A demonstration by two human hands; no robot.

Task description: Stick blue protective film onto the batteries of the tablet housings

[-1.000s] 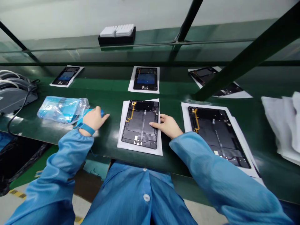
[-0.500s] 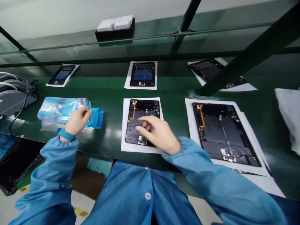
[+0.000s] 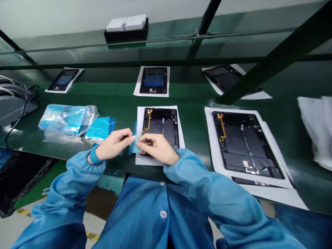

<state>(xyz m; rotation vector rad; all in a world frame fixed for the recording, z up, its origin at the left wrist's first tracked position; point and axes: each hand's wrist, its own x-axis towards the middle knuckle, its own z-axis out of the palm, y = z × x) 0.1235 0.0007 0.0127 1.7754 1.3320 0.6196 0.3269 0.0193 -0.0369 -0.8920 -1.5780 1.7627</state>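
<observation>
Between my two hands is a thin blue film sheet point(image 3: 134, 146), tilted up and partly hidden by fingers. My left hand point(image 3: 116, 142) pinches its left side, and a blue band circles that wrist. My right hand point(image 3: 156, 147) is closed with thumb and fingertips on the film's right side. Behind my right hand lies an opened tablet point(image 3: 166, 126) with dark insides and an orange flex cable, on a white sheet point(image 3: 140, 159). To the left, a stack of blue film sheets point(image 3: 100, 127) rests beside a clear plastic bag point(image 3: 67, 119) with more blue sheets inside.
Another opened tablet point(image 3: 246, 145) lies on white sheets at the right. Several more lie along the back, including one point(image 3: 153, 80) in the middle. A green post point(image 3: 275, 52) slants over the right side. Grey devices with a cable point(image 3: 15, 103) stand far left.
My left hand has moved right from the blue stack with a blue film sheet. My right hand has shifted slightly left and closed on that sheet.
</observation>
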